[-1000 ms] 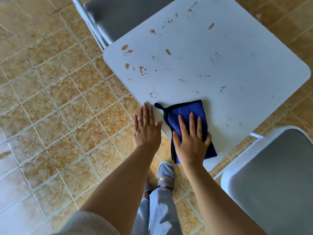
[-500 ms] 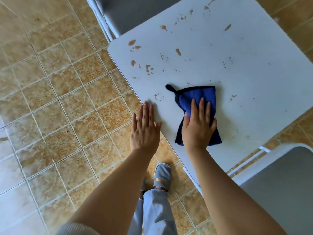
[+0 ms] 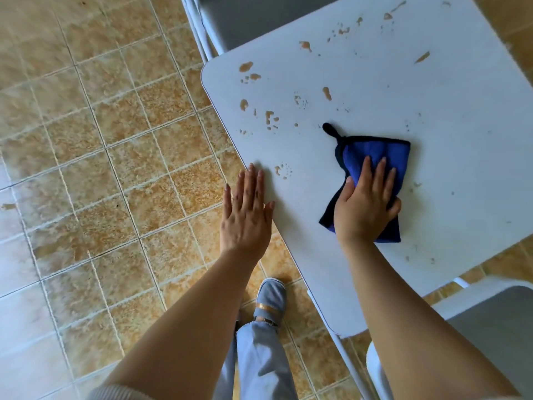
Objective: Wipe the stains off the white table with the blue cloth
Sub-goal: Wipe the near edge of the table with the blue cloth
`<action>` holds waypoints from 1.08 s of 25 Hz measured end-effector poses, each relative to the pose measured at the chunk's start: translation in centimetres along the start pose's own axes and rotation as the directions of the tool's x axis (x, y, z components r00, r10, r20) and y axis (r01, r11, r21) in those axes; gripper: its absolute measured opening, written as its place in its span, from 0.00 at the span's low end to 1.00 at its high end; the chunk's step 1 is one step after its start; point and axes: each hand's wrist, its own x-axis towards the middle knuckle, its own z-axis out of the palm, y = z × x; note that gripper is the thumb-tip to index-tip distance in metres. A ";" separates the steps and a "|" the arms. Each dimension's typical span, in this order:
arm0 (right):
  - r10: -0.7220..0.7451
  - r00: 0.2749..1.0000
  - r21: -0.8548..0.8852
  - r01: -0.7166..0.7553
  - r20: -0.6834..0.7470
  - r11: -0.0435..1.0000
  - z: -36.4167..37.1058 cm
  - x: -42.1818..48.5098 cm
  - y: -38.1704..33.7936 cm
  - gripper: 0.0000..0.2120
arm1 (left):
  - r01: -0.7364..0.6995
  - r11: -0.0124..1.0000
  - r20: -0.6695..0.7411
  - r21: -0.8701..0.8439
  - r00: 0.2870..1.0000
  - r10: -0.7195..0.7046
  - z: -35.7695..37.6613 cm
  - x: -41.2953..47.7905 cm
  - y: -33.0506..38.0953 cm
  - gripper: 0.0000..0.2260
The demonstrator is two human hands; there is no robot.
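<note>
Right grip: right hand lies palm-down on the blue cloth, fingers spread forward and thumb wrapped round the cloth's near left edge; it presses and loosely grasps the cloth against the surface.
Left grip: left hand is flat and released, grasping nothing, fingers over the surface's left edge, palm partly out over the tiled floor. Judged to be bracing.
Cloth position: on the white surface, near the front half, right of centre-left; its black hanging loop points away toward the upper left.
Cloth axis: long axis runs roughly near-to-far, in line with the right forearm.
Stains, main cluster: brown stains lie up and to the left of the cloth, beyond the loop, toward the far-left corner.
Stains, nearest: a small ring of specks sits just left of the cloth, between the two hands.
Stains, other: faint flecks to the cloth's right and near the front edge; more blotches at the far edge.
Key relation: most dirt lies forward-left of the right hand, so the next stroke likely pushes that way.
Nearer hand: the right, already on the cloth.
Progress: judged early; most stains remain.
Surroundings: grey chairs at far and near-right sides.
</note>
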 end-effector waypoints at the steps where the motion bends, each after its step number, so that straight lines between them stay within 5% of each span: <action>1: -0.027 1.000 0.001 0.027 0.012 1.000 0.4 0.8 -1.4 0.23 | 0.018 1.000 -0.007 0.002 1.000 -0.018 -0.1 0.4 0.0 0.26; 8: -0.392 0.920 -0.037 0.393 0.011 0.919 0.0 -5.0 -0.7 0.22 | 0.063 0.998 -0.008 0.004 0.998 -0.063 -0.4 1.7 -0.6 0.26; 15: 0.045 0.999 -0.039 -0.046 -0.024 0.998 0.1 -3.8 -1.1 0.23 | 0.012 0.996 0.004 -0.083 1.000 -0.012 -0.8 2.7 -1.7 0.26; 23: -0.207 0.978 -0.073 0.208 0.024 0.975 1.2 -7.9 -8.6 0.22 | 0.077 0.982 0.030 -0.173 0.997 -0.073 -1.6 5.7 -2.6 0.25; 27: -0.129 0.991 -0.154 0.135 0.045 0.979 0.5 -7.2 -4.9 0.23 | 0.045 0.983 0.058 -0.179 0.998 -0.035 -2.1 6.5 -3.4 0.26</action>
